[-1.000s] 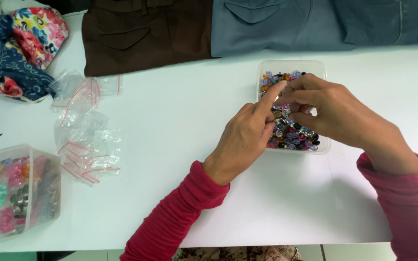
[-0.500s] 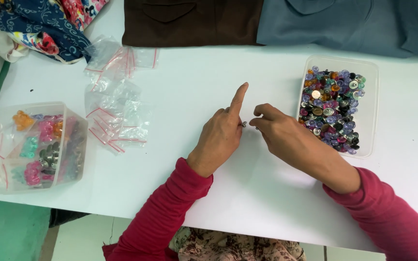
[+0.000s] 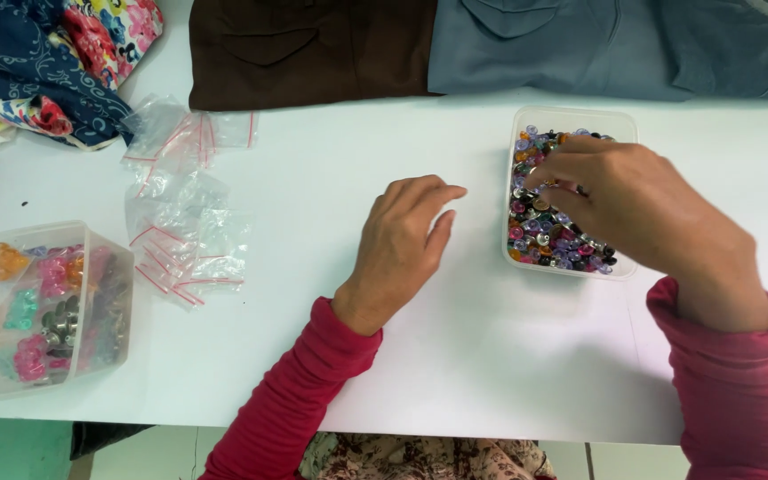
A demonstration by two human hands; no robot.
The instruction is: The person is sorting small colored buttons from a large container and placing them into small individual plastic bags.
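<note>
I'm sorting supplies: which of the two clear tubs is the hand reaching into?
The clear tub of mixed buttons on the right; the right hand is over it. The left tub sits untouched.

Two clear boxes, two garments, two hands

Left of the white table [image 3: 455,356] centre: one box of coloured packets [image 3: 42,311], several empty zip bags [image 3: 184,204]. Right: one box of beads [image 3: 557,240], too many to count. Far edge: brown garment [image 3: 304,49], grey-blue garment [image 3: 615,44].

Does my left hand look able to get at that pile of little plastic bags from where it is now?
Probably yes: the left hand rests on bare table, and nothing lies between it and the plastic bags.
</note>
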